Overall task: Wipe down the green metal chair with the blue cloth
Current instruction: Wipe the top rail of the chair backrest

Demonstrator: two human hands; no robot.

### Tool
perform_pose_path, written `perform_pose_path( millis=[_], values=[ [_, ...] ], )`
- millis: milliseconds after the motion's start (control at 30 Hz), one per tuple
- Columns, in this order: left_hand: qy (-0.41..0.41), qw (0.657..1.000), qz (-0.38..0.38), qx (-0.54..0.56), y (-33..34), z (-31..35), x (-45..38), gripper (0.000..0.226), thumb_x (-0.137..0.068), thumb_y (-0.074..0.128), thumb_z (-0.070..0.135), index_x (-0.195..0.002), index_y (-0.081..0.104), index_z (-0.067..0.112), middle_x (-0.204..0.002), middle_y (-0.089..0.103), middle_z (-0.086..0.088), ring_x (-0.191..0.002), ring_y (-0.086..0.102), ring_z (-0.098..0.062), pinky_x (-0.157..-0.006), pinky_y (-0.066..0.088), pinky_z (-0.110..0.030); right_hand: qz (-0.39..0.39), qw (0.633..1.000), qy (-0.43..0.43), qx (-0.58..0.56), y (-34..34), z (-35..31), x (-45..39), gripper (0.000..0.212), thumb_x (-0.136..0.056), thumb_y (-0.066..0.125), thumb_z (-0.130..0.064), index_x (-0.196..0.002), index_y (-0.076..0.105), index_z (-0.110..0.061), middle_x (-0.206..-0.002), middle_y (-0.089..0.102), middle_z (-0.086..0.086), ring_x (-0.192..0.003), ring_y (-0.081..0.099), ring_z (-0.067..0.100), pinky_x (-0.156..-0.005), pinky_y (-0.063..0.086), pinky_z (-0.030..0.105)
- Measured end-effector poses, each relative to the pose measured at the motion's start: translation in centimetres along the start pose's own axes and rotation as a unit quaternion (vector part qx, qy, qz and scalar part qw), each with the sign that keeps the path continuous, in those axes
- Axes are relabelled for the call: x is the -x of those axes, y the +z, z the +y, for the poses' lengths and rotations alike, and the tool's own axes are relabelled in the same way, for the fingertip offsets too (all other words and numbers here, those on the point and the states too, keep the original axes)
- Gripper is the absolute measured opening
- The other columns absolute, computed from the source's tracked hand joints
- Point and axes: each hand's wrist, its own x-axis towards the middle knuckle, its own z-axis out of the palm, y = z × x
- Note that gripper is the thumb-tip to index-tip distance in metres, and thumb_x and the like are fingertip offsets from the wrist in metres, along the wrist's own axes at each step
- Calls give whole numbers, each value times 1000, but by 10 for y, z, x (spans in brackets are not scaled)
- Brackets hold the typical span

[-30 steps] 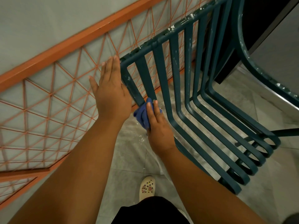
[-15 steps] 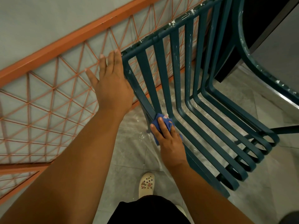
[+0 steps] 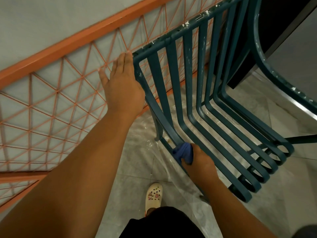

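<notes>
The green metal chair [image 3: 192, 86] stands in front of me, its slatted back at the top and its slatted seat curving down to the right. White flecks dot its top rail. My left hand [image 3: 122, 83] lies flat with straight fingers against the left upright of the backrest. My right hand [image 3: 199, 164] grips the bunched blue cloth [image 3: 184, 152] and presses it on the leftmost slat, where the back bends into the seat.
An orange lattice railing [image 3: 56, 93] runs along the left, close behind the chair. A table with a green rim [image 3: 267, 66] stands at the upper right. My white clog [image 3: 153, 195] rests on the grey tiled floor, which carries white dust.
My right hand has slid the blue cloth down the leftmost slat, from mid-backrest to the bend at the seat. My left hand stays on the upright.
</notes>
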Motion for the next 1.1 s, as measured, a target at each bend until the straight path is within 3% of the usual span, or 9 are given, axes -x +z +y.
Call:
perform_pose_path(
  millis=[133, 300, 400, 533, 667, 800, 867, 967, 1100],
  values=[
    [-6, 1000, 1, 15, 3, 2, 2, 72, -85, 38, 4, -151, 12, 14, -159, 15, -2, -145, 16, -15, -117, 2, -50, -129, 979, 1, -157, -24, -24, -37, 11, -95, 55, -33, -101, 52, -24, -89, 61, -4, -78, 58, 4, -70, 48, 21],
    [-6, 1000, -2, 14, 1, 0, 3, 75, -83, 39, 2, -151, 11, 16, -159, 14, 0, -145, 17, -14, -116, 2, -52, -218, 897, 93, -373, -31, -62, -88, 25, -96, 50, -39, -102, 62, -18, -106, 67, 8, -105, 61, 26, -97, 47, 42],
    [-5, 1000, -2, 14, -1, -1, 3, 77, -83, 40, 1, -151, 10, 18, -159, 12, 3, -145, 16, -14, -115, 0, -53, -202, 870, 105, -437, -35, -87, -105, 28, -97, 47, -33, -92, 64, -12, -87, 71, 6, -82, 68, 17, -74, 57, 26],
    [0, 1000, -1, 11, 3, -1, 5, 78, -84, 42, 2, -152, 6, 20, -160, 8, 3, -146, 11, -14, -116, 0, -52, -121, 929, 65, -343, -32, -103, -111, 30, -94, 41, -34, -94, 61, -13, -96, 66, 11, -90, 62, 25, -80, 52, 37],
    [-1, 1000, 9, 19, 4, -4, 4, 75, -86, 40, 2, -152, 9, 20, -160, 10, 3, -146, 9, -14, -117, -1, -50, 53, 971, 58, -227, -17, -111, -90, 25, -99, 41, -33, -103, 55, -12, -86, 59, 5, -73, 55, 17, -58, 39, 27],
    [10, 998, 28, 49, 2, -12, 4, 79, -80, 40, -7, -150, 18, 22, -158, 19, 4, -146, 13, -16, -115, -3, -49, 194, 925, 10, -327, -26, -130, -65, 18, -99, 45, -32, -96, 55, -17, -82, 58, -1, -71, 56, 12, -62, 41, 25],
    [9, 997, 36, 68, 1, -14, 2, 79, -77, 41, -9, -148, 24, 22, -155, 27, 2, -145, 17, -17, -115, -2, -49, 229, 896, -72, -375, -31, -151, -66, 16, -98, 48, -30, -106, 58, -21, -101, 62, 1, -90, 60, 11, -76, 49, 27],
    [9, 996, 31, 86, 0, -16, -1, 72, -77, 42, -1, -146, 31, 19, -150, 38, -2, -144, 20, -21, -116, 0, -52, 224, 899, -211, -311, -23, -182, -77, 45, -96, 50, -30, -140, 46, -22, -147, 44, 4, -137, 37, 13, -110, 34, 23],
    [13, 994, 37, 101, -2, -17, -1, 69, -78, 37, 2, -145, 35, 19, -148, 42, -3, -144, 22, -23, -116, 0, -53, 286, 897, -294, -164, 16, -157, -96, 57, -90, 64, -14, -142, 42, -17, -153, 29, 1, -142, 26, 21, -108, 40, 51]
  ],
)
